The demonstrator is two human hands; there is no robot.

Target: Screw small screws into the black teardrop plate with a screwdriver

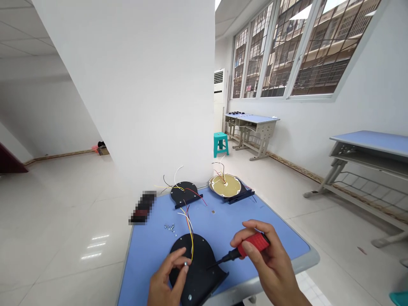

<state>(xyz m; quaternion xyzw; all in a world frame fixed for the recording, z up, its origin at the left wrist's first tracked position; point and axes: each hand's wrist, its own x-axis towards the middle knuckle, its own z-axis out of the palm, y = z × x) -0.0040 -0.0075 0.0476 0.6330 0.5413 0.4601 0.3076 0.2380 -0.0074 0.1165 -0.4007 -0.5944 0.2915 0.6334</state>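
The left hand (167, 278) is pinching a small silver screw (185, 264) between thumb and fingertips, so its grip is closing on the screw. It is holding the screw right over a black round plate (199, 272) that is lying at the near edge of the blue tabletop (280, 238). The right hand (270, 263) is wrapping its fingers tight around the red handle of a screwdriver (247, 247), so that grip is closing on the screwdriver. The dark tip of the screwdriver is pointing left and down and is sitting on the black round plate, just beside the screw. Yellow, red and white wires (188, 223) are coming up out of the plate and are leaning toward the far side. A little pile of loose screws (170, 227) is lying near the left edge of the tabletop, close to the plate. A second black plate (184, 193) with wires is sitting at the far edge, toward the left corner. A tan round plate (225, 185) on a black base is sitting at the far right corner. A tiny brown piece (212, 211) is lying between the far plates and the near one. On the floor behind, a teal stool (220, 143) is standing near some blue desks (251, 123) under the windows.
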